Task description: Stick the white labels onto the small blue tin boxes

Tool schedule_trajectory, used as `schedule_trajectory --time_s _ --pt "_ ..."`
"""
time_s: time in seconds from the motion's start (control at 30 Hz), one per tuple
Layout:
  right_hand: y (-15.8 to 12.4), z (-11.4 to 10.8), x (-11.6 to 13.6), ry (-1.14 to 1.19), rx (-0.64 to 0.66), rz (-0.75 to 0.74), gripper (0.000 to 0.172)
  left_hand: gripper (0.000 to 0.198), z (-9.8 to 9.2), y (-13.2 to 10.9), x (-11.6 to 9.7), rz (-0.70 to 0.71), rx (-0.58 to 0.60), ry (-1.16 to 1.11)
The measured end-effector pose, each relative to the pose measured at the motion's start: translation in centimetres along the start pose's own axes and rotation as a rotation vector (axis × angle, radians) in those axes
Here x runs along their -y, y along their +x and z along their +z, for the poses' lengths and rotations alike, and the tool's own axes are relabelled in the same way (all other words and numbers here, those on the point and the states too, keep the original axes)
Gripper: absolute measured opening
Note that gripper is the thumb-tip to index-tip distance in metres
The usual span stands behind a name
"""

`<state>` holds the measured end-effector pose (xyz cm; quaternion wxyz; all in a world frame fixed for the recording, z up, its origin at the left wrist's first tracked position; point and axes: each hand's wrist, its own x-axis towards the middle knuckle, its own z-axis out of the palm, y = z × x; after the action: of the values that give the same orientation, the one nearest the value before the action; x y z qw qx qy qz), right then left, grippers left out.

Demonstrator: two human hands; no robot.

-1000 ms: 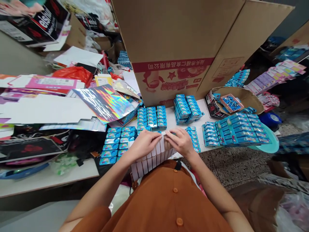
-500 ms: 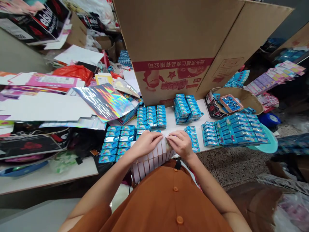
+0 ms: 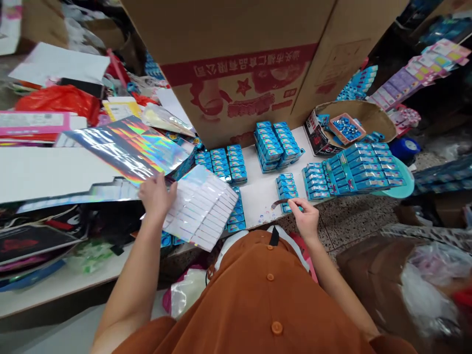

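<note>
My left hand (image 3: 157, 196) grips the left edge of a sheet of stickers (image 3: 201, 209), white with rows of thin dark lines. The sheet is tilted and hides much of the small blue boxes beneath it. My right hand (image 3: 305, 216) is closed in a pinch on a thin dark curved strip (image 3: 279, 202), beside a short row of blue boxes (image 3: 286, 186). Further back stand more rows of blue boxes (image 3: 219, 161) and a stacked block of blue boxes (image 3: 275, 145).
A large cardboard carton (image 3: 236, 29) rises behind the table (image 3: 254, 196). To the right are stacked blue packs (image 3: 368, 167) on a turquoise tray (image 3: 407, 179) and a cut-down box (image 3: 379, 118) with a pink tray (image 3: 346, 129). A shiny holographic sheet (image 3: 129, 142) lies left over piled cards.
My hands have moved apart. The left has carried the sticker sheet left and up over the blue boxes; the right has moved right with a thin dark strip. The view has shifted.
</note>
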<state>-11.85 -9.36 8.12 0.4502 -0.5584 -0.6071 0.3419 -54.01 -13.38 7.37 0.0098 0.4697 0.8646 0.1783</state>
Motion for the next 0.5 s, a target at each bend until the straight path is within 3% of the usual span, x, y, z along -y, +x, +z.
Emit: schedule_trajectory --time_s 0.07,0.13,0.2,0.3,0.4,0.5 --pt "-0.4 -1.2 -1.7 -0.042 -0.049 0.071 0.019 0.052 0.6 -1.3 -1.9 0.054 -0.146 0.016" --pt "-0.7 -2.1 -3.3 -0.065 -0.100 0.145 0.022 0.046 1.5 -3.5 -5.7 0.187 -0.112 -0.109" --pt "-0.9 -2.8 -4.6 -0.064 -0.136 0.216 0.025 0.035 3.2 -6.4 -10.5 0.297 0.070 -0.332" --pt "-0.9 -3.3 -6.1 -0.039 -0.146 0.304 0.029 0.028 7.7 -10.5 -17.3 0.311 0.428 -0.626" --pt "-0.4 -3.5 -7.1 0.012 -0.139 0.403 0.032 0.037 12.9 -13.4 -22.4 0.053 0.729 -0.896" --pt "0.3 -3.6 -8.1 0.069 -0.148 0.508 0.033 0.049 16.7 -15.0 -25.4 -0.301 0.981 -1.136"
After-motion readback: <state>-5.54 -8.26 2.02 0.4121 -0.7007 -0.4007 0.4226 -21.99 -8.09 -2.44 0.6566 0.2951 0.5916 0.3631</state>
